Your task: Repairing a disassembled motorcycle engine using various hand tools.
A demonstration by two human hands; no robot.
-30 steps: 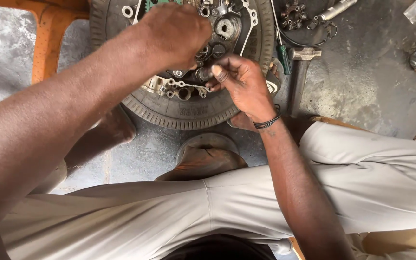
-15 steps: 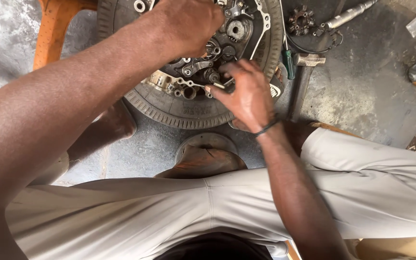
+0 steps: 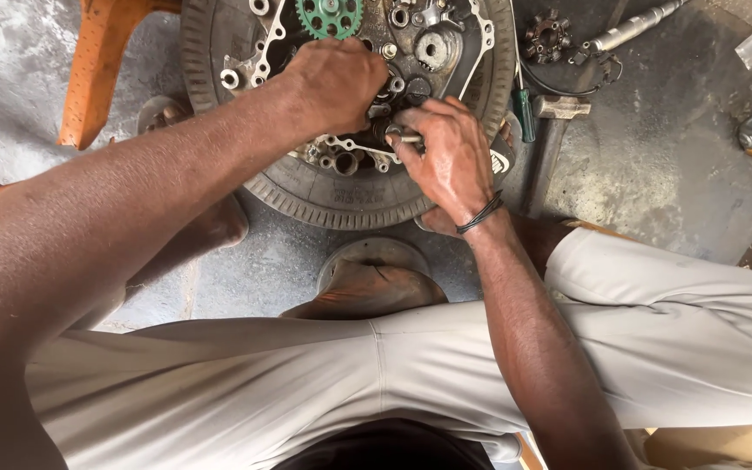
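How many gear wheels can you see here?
2: a green gear at the top edge of the engine casing, and a dark gear lying on the floor to its right. Hands may hide others.

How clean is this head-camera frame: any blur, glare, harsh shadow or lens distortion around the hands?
Head view: sharp on the right hand and the small metal pin it pinches; left hand crisp too. Soft, even daylight, no hard shadows; mild glare on the concrete floor at upper left. The near left forearm looms large and slightly soft from wide-angle stretch.
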